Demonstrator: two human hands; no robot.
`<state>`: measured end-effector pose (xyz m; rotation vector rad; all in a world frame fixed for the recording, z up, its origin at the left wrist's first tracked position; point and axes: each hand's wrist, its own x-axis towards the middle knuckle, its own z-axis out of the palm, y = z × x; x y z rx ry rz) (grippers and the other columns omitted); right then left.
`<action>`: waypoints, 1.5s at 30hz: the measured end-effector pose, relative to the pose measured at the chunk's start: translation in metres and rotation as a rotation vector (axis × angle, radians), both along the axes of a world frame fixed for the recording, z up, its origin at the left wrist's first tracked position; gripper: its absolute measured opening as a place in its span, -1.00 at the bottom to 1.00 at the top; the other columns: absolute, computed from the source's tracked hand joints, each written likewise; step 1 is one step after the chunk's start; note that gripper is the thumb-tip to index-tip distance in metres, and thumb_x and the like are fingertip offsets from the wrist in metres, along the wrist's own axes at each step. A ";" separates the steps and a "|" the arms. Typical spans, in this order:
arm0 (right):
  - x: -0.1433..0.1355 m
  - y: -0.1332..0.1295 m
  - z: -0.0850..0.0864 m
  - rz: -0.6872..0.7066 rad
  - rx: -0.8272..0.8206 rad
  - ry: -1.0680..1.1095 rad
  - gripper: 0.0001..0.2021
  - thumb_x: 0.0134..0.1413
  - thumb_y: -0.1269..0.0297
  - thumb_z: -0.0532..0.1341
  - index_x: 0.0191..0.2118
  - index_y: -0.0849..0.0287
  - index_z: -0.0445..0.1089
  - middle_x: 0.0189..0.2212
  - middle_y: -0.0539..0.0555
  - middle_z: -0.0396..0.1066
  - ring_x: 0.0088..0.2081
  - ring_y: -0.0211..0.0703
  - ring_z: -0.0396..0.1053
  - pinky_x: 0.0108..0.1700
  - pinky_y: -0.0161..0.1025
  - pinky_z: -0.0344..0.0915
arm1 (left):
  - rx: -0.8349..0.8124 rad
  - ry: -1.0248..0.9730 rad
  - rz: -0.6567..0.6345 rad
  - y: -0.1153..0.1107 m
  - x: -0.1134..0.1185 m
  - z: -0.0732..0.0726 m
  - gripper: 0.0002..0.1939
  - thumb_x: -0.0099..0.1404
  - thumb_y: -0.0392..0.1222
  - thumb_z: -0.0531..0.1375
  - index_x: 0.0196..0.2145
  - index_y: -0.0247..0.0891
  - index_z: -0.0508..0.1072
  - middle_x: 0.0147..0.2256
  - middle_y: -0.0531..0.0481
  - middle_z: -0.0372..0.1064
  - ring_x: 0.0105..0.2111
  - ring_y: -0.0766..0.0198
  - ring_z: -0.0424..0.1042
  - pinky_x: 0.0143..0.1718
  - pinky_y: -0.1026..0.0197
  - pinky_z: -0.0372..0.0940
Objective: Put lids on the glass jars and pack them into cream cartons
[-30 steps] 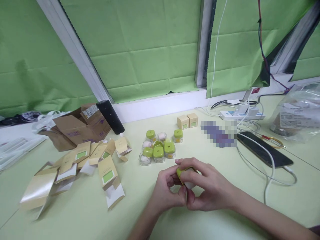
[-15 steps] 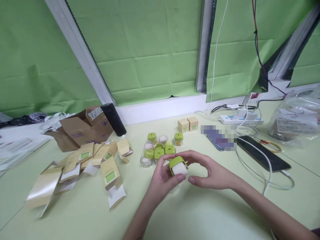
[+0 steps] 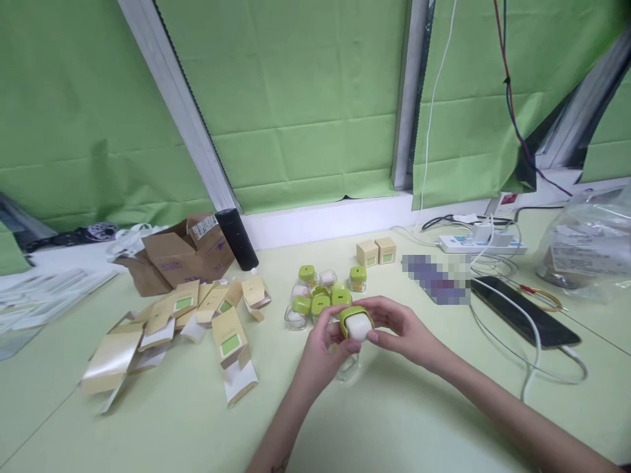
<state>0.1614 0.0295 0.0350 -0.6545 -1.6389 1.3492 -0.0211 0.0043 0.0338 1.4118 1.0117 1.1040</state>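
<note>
A small green lid with a rounded white block in it (image 3: pixel 359 326) is held between my two hands above the table. My left hand (image 3: pixel 328 348) grips it from the left, thumb on the white block's lower edge. My right hand (image 3: pixel 401 332) closes on its right side, with thumb and fingertips touching it. Below them a clear container (image 3: pixel 349 369) stands on the table, partly hidden by my left hand. Just beyond my hands, several small clear containers with green lids (image 3: pixel 320 305) are grouped; one lidded container (image 3: pixel 357 279) sits slightly apart.
Opened cardboard boxes (image 3: pixel 231 338) lie at left, before a brown carton (image 3: pixel 190 263) and a black cylinder (image 3: pixel 236 238). Two small closed boxes (image 3: pixel 386 251) stand at the back. On the right are a black phone (image 3: pixel 525 312), cables, a power strip (image 3: pixel 482 245) and a plastic bag (image 3: pixel 586 243).
My right thumb and fingers have closed in onto the green and white piece. The view has shifted slightly, so the table things appear farther right.
</note>
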 end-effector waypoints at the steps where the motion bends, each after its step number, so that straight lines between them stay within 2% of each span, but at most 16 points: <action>1: 0.001 0.002 0.000 -0.042 -0.030 0.034 -0.64 -0.03 0.28 0.27 -0.06 0.06 0.26 -0.14 0.06 0.37 -0.16 -0.14 0.37 -0.11 -0.17 0.29 | 0.045 0.102 0.037 -0.001 -0.004 -0.001 -0.33 0.00 0.08 0.28 -0.01 -0.21 0.12 -0.35 -0.02 0.37 -0.35 0.20 0.37 -0.21 0.09 0.26; 4: 0.007 0.007 0.001 -0.130 -0.202 0.141 -0.62 -0.03 0.30 0.26 -0.09 -0.02 0.14 -0.17 -0.01 0.37 -0.21 -0.19 0.38 -0.08 -0.15 0.26 | 0.064 0.448 0.115 -0.006 -0.015 -0.005 -0.18 -0.17 0.05 0.37 0.01 -0.18 0.12 -0.14 -0.11 0.26 -0.10 0.06 0.27 -0.07 0.03 0.19; 6: 0.009 0.009 0.002 -0.117 -0.302 0.172 -0.65 -0.01 0.29 0.24 -0.13 -0.01 0.09 -0.28 -0.05 0.39 -0.21 -0.20 0.38 -0.03 -0.12 0.22 | -0.016 0.578 0.062 -0.009 -0.018 -0.009 -0.19 -0.20 0.01 0.38 -0.01 -0.17 0.16 -0.04 -0.15 0.18 0.00 -0.01 0.20 -0.04 0.03 0.19; 9: 0.008 0.007 0.004 -0.071 -0.309 0.109 -0.72 -0.01 0.26 0.23 -0.23 0.04 0.10 -0.33 -0.06 0.35 -0.22 -0.19 0.34 -0.08 -0.17 0.22 | -0.091 0.602 -0.033 -0.011 -0.019 -0.016 -0.29 -0.05 -0.07 0.29 0.04 -0.17 0.13 0.02 -0.18 0.15 0.06 -0.01 0.17 -0.01 0.03 0.18; 11: 0.004 0.004 0.004 -0.033 -0.255 0.035 -0.72 -0.06 0.29 0.27 -0.30 0.07 0.11 -0.31 -0.06 0.28 -0.24 -0.21 0.31 -0.20 -0.24 0.23 | -0.065 0.588 -0.082 -0.010 -0.022 -0.020 -0.24 -0.03 -0.14 0.26 0.11 -0.17 0.08 0.08 -0.19 0.10 0.09 0.00 0.14 0.04 0.03 0.14; 14: -0.001 0.001 0.000 0.017 -0.195 -0.016 -0.70 -0.11 0.32 0.30 -0.36 0.09 0.10 -0.30 -0.06 0.20 -0.27 -0.24 0.26 -0.30 -0.31 0.22 | -0.018 0.576 -0.232 -0.004 -0.031 -0.024 -0.13 -0.06 -0.27 0.23 0.19 -0.14 -0.02 0.14 -0.16 0.03 0.10 0.03 0.11 0.09 0.06 0.09; 16: -0.002 0.000 -0.004 0.015 -0.167 -0.037 -0.69 -0.11 0.33 0.30 -0.36 0.09 0.08 -0.29 -0.06 0.18 -0.29 -0.26 0.25 -0.31 -0.31 0.23 | -0.034 0.583 -0.268 -0.001 -0.035 -0.026 -0.18 -0.03 -0.29 0.19 0.19 -0.11 0.02 0.10 -0.13 0.09 0.06 0.08 0.17 0.07 0.07 0.10; 18: -0.003 0.000 -0.007 -0.005 -0.114 -0.075 -0.69 -0.10 0.34 0.29 -0.36 0.09 0.07 -0.28 -0.06 0.16 -0.30 -0.27 0.24 -0.29 -0.29 0.24 | -0.030 0.605 -0.185 -0.001 -0.033 -0.027 -0.25 0.00 -0.20 0.22 0.16 -0.12 0.09 0.04 -0.13 0.14 0.01 0.07 0.19 0.03 0.07 0.13; 21: -0.003 -0.002 -0.009 -0.002 -0.008 -0.145 -0.70 -0.09 0.40 0.27 -0.35 0.09 0.07 -0.29 -0.05 0.17 -0.26 -0.24 0.25 -0.18 -0.23 0.25 | 0.053 0.665 -0.080 -0.004 -0.022 -0.027 -0.18 -0.14 -0.03 0.34 0.09 -0.15 0.18 -0.03 -0.12 0.15 0.02 -0.01 0.13 0.01 0.03 0.13; 23: -0.003 -0.003 -0.010 0.006 0.047 -0.204 -0.70 -0.10 0.45 0.25 -0.35 0.09 0.07 -0.27 -0.03 0.20 -0.23 -0.20 0.26 -0.14 -0.20 0.25 | 0.088 0.696 -0.093 -0.005 -0.015 -0.026 -0.26 -0.15 -0.02 0.34 0.01 -0.16 0.24 -0.08 -0.08 0.18 -0.01 0.00 0.14 -0.02 0.03 0.14; 26: -0.004 -0.006 -0.011 -0.004 0.132 -0.306 -0.70 -0.12 0.51 0.22 -0.34 0.10 0.08 -0.23 0.00 0.22 -0.17 -0.15 0.25 -0.10 -0.17 0.23 | 0.091 0.700 -0.080 -0.004 -0.011 -0.027 -0.52 -0.03 -0.05 0.28 -0.13 -0.19 0.32 -0.19 -0.04 0.24 -0.13 0.07 0.20 -0.12 0.10 0.17; 29: -0.004 -0.008 -0.010 0.043 0.221 -0.362 -0.71 -0.12 0.55 0.19 -0.32 0.10 0.09 -0.19 0.02 0.23 -0.12 -0.14 0.24 -0.05 -0.16 0.21 | 0.072 0.666 -0.050 -0.001 -0.013 -0.030 -0.52 -0.06 -0.02 0.30 -0.17 -0.22 0.35 -0.24 -0.03 0.26 -0.18 0.10 0.20 -0.19 0.14 0.18; 32: -0.005 -0.011 -0.007 0.138 0.284 -0.413 -0.73 -0.13 0.56 0.16 -0.33 0.10 0.10 -0.17 0.02 0.24 -0.12 -0.14 0.24 -0.06 -0.18 0.22 | 0.059 0.627 -0.073 0.000 -0.016 -0.033 -0.49 -0.08 -0.03 0.32 -0.15 -0.22 0.35 -0.22 -0.03 0.27 -0.16 0.10 0.20 -0.18 0.15 0.17; 34: -0.005 -0.013 -0.006 0.152 0.316 -0.466 -0.74 -0.13 0.56 0.16 -0.32 0.11 0.12 -0.19 0.02 0.25 -0.12 -0.13 0.24 -0.07 -0.18 0.22 | 0.071 0.625 -0.083 0.000 -0.016 -0.034 -0.50 -0.07 -0.04 0.32 -0.16 -0.22 0.35 -0.22 -0.03 0.27 -0.15 0.10 0.19 -0.16 0.15 0.17; 39: -0.007 -0.013 -0.009 0.126 0.293 -0.524 -0.73 -0.07 0.45 0.19 -0.21 0.09 0.18 -0.21 0.03 0.26 -0.14 -0.11 0.25 -0.09 -0.17 0.23 | 0.086 0.652 -0.088 -0.001 -0.018 -0.032 -0.54 -0.05 -0.04 0.30 -0.19 -0.23 0.35 -0.22 -0.02 0.26 -0.15 0.11 0.19 -0.15 0.14 0.17; 45: -0.012 -0.012 -0.014 0.079 0.259 -0.411 -0.77 -0.11 0.49 0.20 -0.31 0.10 0.21 -0.21 0.03 0.26 -0.10 -0.08 0.25 -0.05 -0.13 0.22 | 0.083 0.664 -0.066 -0.001 -0.016 -0.033 -0.56 -0.07 -0.03 0.31 -0.23 -0.22 0.36 -0.27 0.00 0.26 -0.18 0.10 0.19 -0.19 0.14 0.18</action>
